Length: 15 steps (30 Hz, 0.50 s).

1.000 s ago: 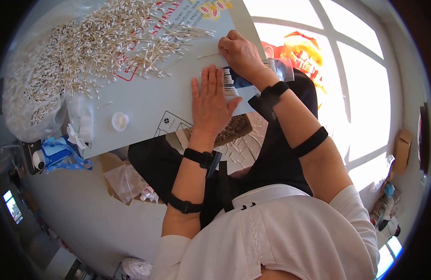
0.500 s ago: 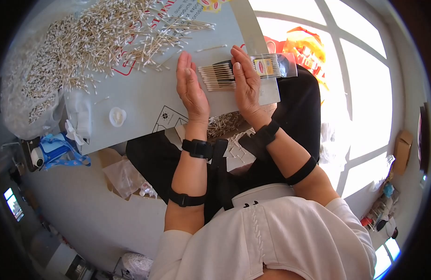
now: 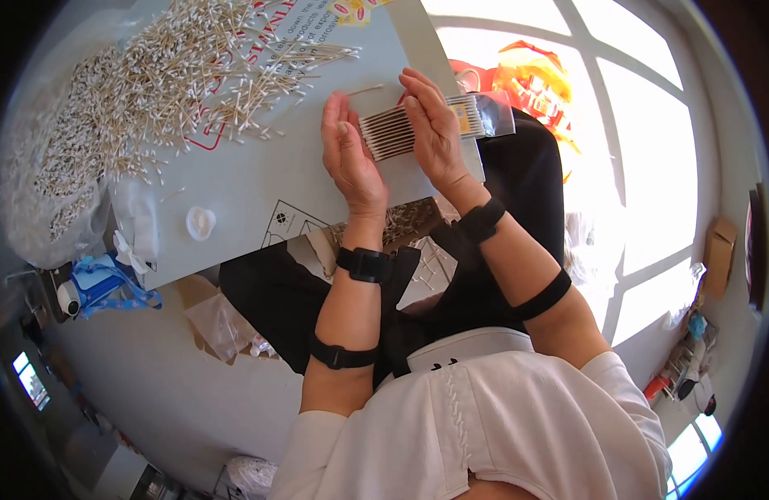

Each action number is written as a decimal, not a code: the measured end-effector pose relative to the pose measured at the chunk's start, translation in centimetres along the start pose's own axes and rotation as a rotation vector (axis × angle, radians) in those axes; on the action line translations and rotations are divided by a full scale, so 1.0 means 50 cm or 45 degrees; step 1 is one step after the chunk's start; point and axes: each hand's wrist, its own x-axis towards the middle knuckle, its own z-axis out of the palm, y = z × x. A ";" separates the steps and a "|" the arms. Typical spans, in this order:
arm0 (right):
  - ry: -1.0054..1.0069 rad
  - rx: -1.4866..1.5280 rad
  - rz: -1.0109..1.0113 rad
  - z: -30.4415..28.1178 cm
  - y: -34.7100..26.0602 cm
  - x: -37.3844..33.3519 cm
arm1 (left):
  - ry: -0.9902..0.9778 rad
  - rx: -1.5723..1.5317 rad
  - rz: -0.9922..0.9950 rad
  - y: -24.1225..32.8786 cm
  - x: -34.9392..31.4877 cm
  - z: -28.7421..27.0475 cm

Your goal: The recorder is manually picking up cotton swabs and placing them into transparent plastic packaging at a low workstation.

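Note:
A flat row of cotton swabs (image 3: pixel 387 136) lies side by side on the grey tabletop between my hands, tips toward the left. My left hand (image 3: pixel 354 162) is upright on its edge, fingers stretched out, its palm at or very near the swab tips; exact contact is hard to see. My right hand (image 3: pixel 435 133) rests across the row, fingers extended and thumb alongside, hiding its middle. Beyond it, the row's other end shows with a small clear plastic packet (image 3: pixel 494 112) bearing a yellow label. One loose swab (image 3: pixel 366 89) lies just past my left fingertips.
A large heap of loose cotton swabs (image 3: pixel 176 75) spreads from a clear bag (image 3: pixel 22 208) at the left. A small white round cap (image 3: pixel 200 223) sits near the table (image 3: pixel 234 192) edge. Below the edge is a box of swabs (image 3: pixel 409 221). An orange-red bag (image 3: pixel 534 79) lies at right.
The swab row now looks straighter and more evenly aligned, with less gap between its tips and my left palm. My left hand has moved slightly right and toward the row; the view shifted a little.

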 end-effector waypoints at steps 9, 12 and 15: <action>-0.787 -0.990 -0.503 -0.127 -0.024 0.030 | -0.735 1.872 0.499 0.046 -0.024 -0.046; -0.853 -1.040 -0.597 -0.122 -0.008 0.022 | -0.787 1.962 0.447 0.039 -0.030 -0.050; -0.810 -1.019 -0.629 -0.121 0.010 0.004 | -0.831 1.996 0.422 0.038 -0.034 -0.047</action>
